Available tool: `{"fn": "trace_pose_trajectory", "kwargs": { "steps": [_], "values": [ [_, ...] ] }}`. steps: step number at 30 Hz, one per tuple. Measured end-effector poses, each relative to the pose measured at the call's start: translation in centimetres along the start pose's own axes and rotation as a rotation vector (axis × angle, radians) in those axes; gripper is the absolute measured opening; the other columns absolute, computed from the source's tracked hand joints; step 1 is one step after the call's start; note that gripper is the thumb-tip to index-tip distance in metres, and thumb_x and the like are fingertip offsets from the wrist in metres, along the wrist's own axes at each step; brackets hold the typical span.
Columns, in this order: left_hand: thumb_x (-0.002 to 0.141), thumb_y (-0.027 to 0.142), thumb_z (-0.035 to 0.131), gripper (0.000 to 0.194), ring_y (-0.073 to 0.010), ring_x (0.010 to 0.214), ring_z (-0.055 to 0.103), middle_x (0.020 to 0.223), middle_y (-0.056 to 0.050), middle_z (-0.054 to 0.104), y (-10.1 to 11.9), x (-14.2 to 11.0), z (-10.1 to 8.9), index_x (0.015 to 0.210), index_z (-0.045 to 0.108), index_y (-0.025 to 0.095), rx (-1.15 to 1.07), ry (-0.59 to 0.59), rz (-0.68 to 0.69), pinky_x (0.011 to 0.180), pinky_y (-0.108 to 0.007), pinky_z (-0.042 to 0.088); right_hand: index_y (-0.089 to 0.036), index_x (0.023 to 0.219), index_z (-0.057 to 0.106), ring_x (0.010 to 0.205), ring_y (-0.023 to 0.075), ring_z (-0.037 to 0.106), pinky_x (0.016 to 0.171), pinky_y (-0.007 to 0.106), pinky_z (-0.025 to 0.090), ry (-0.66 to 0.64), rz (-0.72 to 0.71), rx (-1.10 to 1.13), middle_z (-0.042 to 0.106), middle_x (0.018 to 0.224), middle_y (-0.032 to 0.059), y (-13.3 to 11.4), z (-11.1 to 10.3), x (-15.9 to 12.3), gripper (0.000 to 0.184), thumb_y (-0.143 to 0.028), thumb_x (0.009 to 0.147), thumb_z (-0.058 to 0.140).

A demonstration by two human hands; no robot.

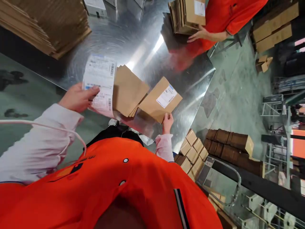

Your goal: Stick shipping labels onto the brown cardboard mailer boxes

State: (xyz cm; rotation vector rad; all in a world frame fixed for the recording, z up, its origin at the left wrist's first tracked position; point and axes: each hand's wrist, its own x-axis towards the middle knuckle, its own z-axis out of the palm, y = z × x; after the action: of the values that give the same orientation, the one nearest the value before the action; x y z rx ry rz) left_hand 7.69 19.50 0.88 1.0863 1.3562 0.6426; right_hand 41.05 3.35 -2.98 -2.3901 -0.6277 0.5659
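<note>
My left hand is closed on a sheaf of printed label sheets, thumb on top, over the near edge of the metal table. Beside the sheets lies a small pile of flat cardboard pieces, partly covered by them. My right hand pinches the near edge of a flat cardboard box, which bears a white shipping label. This box touches or slightly overlaps the right side of the pile; I cannot tell which.
A tall stack of flattened cardboard stands at the far left. Across the table, a co-worker's hand steadies another cardboard stack. Small boxes are piled by the right table corner. A white cable crosses my left sleeve.
</note>
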Motion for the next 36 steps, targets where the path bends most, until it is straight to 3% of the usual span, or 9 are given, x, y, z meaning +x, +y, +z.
{"fn": "trace_pose_trajectory", "kwargs": {
  "steps": [3, 7, 9, 14, 19, 24, 28, 31, 36],
  "values": [
    [0.052, 0.071, 0.092, 0.091, -0.0256, 0.092, 0.072, 0.105, -0.008, 0.080, -2.3, -2.2, -0.2, 0.119, 0.067, 0.014, -0.034, -0.033, -0.055, 0.089, -0.040, 0.063, -0.007, 0.125, 0.070, 0.122, 0.0366, 0.072, 0.101, 0.051, 0.061, -0.059, 0.014, -0.039, 0.073, 0.129, 0.0288, -1.4, 0.6, -1.0, 0.050, -0.038, 0.087, 0.079],
    [0.030, 0.064, 0.101, 0.085, -0.0293, 0.087, 0.071, 0.090, -0.008, 0.080, -5.1, -4.6, 0.7, 0.095, 0.072, 0.016, -0.038, -0.285, -0.219, 0.076, -0.035, 0.063, -0.017, 0.122, 0.076, 0.106, 0.0247, 0.079, 0.096, 0.037, 0.065, -0.687, -0.150, 0.326, 0.082, 0.119, 0.0106, -5.0, 7.4, -6.7, 0.048, -0.039, 0.082, 0.088],
    [0.034, 0.059, 0.103, 0.075, -0.0326, 0.093, 0.073, 0.090, -0.009, 0.081, -5.6, -4.7, 1.1, 0.089, 0.075, 0.016, -0.069, -0.416, -0.235, 0.080, -0.037, 0.064, -0.017, 0.118, 0.078, 0.109, 0.0233, 0.079, 0.099, 0.036, 0.065, -0.793, -0.133, 0.505, 0.082, 0.120, 0.0090, -6.2, 10.3, -9.5, 0.038, -0.041, 0.088, 0.082],
    [0.050, 0.046, 0.096, 0.058, -0.0263, 0.089, 0.071, 0.089, -0.007, 0.081, -4.6, -2.3, 1.8, 0.094, 0.079, 0.013, -0.177, -0.210, -0.163, 0.081, -0.032, 0.060, -0.016, 0.110, 0.082, 0.103, 0.0246, 0.080, 0.095, 0.036, 0.066, -0.780, -0.082, 0.424, 0.085, 0.107, 0.0070, -7.9, 11.3, -10.8, 0.036, -0.037, 0.082, 0.088],
    [0.064, 0.039, 0.084, 0.028, -0.0223, 0.073, 0.068, 0.068, -0.004, 0.073, -3.3, -1.0, 3.4, 0.070, 0.073, 0.015, -0.033, -0.163, -0.182, 0.065, -0.027, 0.056, -0.020, 0.107, 0.084, 0.099, 0.0218, 0.080, 0.095, 0.031, 0.063, -0.543, -0.222, 0.269, 0.085, 0.103, 0.0043, -10.1, 9.6, -7.7, 0.028, -0.039, 0.087, 0.083],
    [0.068, 0.044, 0.085, 0.043, -0.0210, 0.070, 0.069, 0.057, -0.001, 0.060, -2.8, -0.2, 4.6, 0.056, 0.051, 0.019, 0.048, -0.024, -0.167, 0.054, -0.022, 0.050, -0.022, 0.098, 0.087, 0.091, 0.0215, 0.079, 0.091, 0.031, 0.061, -0.490, -0.246, 0.206, 0.084, 0.093, 0.0026, -10.8, 10.0, -7.1, 0.022, -0.041, 0.091, 0.078],
    [0.052, 0.039, 0.098, 0.046, -0.0250, 0.073, 0.075, 0.073, -0.004, 0.075, -2.8, 1.8, 3.8, 0.082, 0.072, 0.016, -0.083, -0.312, -0.324, 0.059, -0.028, 0.060, -0.021, 0.096, 0.088, 0.099, 0.0203, 0.077, 0.096, 0.029, 0.058, -0.443, -0.298, 0.131, 0.084, 0.102, 0.0037, -12.1, 11.1, -4.7, 0.018, -0.036, 0.092, 0.079],
    [0.040, 0.030, 0.103, 0.058, -0.0274, 0.075, 0.075, 0.079, -0.007, 0.079, -3.4, 3.1, 2.5, 0.088, 0.076, 0.014, -0.117, -0.515, -0.439, 0.062, -0.032, 0.063, -0.018, 0.102, 0.087, 0.116, 0.0192, 0.072, 0.108, 0.029, 0.054, -0.283, -0.344, -0.049, 0.079, 0.118, 0.0064, -13.9, 11.9, -0.6, 0.019, -0.032, 0.095, 0.077],
    [0.032, 0.035, 0.106, 0.076, -0.0308, 0.088, 0.076, 0.096, -0.013, 0.083, -4.3, 4.3, 1.2, 0.098, 0.077, 0.013, -0.211, -0.543, -0.526, 0.072, -0.036, 0.065, -0.023, 0.114, 0.085, 0.127, 0.0232, 0.066, 0.113, 0.042, 0.051, -0.157, -0.271, -0.268, 0.067, 0.136, 0.0077, -15.8, 13.8, 5.7, 0.027, -0.042, 0.098, 0.073]
  ]
}}
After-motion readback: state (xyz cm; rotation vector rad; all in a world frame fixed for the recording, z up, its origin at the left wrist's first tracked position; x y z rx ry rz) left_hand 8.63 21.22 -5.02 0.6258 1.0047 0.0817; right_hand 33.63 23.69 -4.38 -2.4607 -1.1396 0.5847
